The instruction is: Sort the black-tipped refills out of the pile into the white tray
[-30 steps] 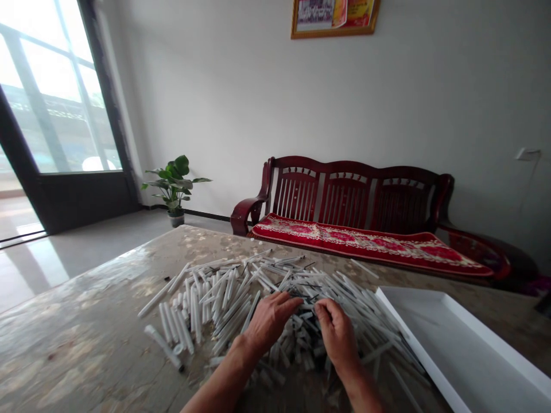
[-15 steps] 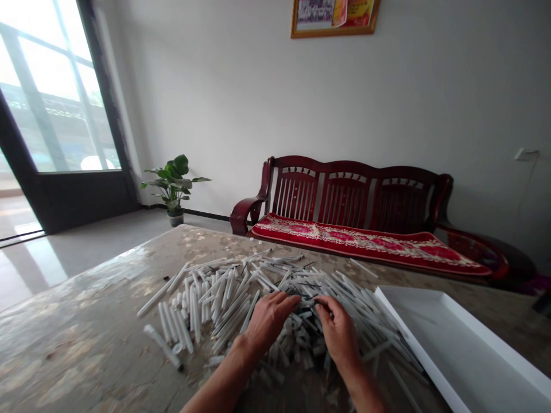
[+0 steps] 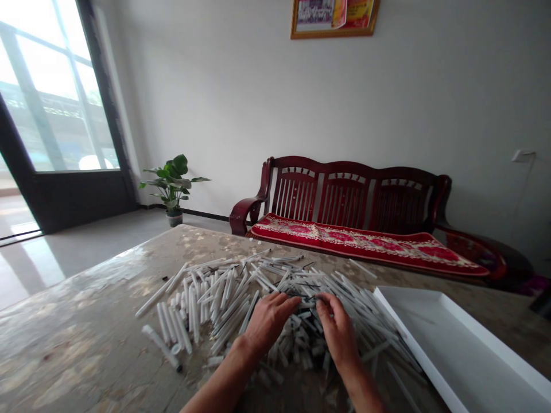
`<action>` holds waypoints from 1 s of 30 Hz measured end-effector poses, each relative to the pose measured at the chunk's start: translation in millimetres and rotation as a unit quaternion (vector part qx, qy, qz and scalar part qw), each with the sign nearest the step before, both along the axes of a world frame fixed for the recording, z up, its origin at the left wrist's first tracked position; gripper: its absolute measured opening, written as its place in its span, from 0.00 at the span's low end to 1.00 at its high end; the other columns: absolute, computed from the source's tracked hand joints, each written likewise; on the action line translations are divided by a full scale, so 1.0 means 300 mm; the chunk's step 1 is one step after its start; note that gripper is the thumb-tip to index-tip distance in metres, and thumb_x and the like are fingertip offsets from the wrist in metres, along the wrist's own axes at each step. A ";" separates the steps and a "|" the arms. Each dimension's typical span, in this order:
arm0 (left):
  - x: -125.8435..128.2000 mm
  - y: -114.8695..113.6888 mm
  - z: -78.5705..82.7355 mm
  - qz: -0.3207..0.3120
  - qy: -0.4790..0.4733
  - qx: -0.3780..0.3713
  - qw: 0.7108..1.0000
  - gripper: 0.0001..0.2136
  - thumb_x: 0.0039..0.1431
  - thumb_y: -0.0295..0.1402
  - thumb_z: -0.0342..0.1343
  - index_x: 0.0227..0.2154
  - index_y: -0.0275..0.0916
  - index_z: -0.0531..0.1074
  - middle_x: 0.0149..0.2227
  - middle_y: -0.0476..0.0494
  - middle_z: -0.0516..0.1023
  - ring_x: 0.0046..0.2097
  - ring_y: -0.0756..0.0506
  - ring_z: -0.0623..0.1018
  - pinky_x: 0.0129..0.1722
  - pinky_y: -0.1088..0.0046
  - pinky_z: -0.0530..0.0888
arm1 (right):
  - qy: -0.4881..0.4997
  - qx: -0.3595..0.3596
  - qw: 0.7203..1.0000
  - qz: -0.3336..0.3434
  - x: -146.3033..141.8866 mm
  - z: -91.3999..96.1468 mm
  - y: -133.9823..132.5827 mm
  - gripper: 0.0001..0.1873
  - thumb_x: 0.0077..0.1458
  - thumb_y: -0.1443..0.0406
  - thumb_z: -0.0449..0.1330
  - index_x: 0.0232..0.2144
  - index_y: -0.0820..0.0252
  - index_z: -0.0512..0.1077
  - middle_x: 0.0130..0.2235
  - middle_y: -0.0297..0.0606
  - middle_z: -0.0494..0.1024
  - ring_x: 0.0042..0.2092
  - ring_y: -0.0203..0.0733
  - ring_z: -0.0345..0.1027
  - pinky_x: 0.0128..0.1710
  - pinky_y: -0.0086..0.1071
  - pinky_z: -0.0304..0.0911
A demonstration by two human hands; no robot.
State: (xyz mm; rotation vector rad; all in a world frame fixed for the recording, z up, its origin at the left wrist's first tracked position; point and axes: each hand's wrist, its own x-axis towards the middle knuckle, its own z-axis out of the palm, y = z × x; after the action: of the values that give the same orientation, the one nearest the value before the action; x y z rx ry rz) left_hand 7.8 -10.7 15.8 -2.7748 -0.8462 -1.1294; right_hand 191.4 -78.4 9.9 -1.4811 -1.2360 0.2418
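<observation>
My left hand (image 3: 267,316) is closed over the middle of a heap of pen parts, its fingers curled and its thumb pointing right. Just to the right, my right hand (image 3: 338,326) pinches with thumb and index finger. A small dark piece shows at its fingertips, too small to name, and what the left fingers hold is hidden. White pen barrels (image 3: 224,295) lie left of the left hand. Below and between both hands are short translucent caps (image 3: 301,338) with dark bits among them. Long thin tubes, like pen refills (image 3: 359,298), spread out beyond the right hand.
A shallow white tray (image 3: 469,344) lies at the right of the patterned table (image 3: 86,321). One thicker pen-like tube (image 3: 161,347) lies apart at the left. Behind the table stand a dark red wooden bench (image 3: 344,195) and a potted plant (image 3: 174,183).
My right hand's fingers have shifted slightly at the small dark piece. The left hand stays almost where it was, and the heap looks the same.
</observation>
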 end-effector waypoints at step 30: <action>-0.012 0.018 -0.004 -0.018 0.024 -0.139 0.990 0.15 0.64 0.23 0.47 0.45 0.41 0.76 0.31 0.48 0.83 0.32 0.48 0.81 0.32 0.77 0.72 | -0.007 0.066 0.998 -0.008 0.054 -0.035 0.031 0.13 0.55 0.57 0.58 0.33 0.56 0.79 0.36 0.41 0.82 0.40 0.48 0.75 0.43 0.39 0.70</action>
State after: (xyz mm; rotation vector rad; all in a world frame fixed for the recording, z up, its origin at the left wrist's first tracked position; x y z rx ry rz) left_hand 4.2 -5.2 14.5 -3.0369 -1.0248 -1.0165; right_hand 207.7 -69.2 -0.6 -1.3805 -1.2279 0.1374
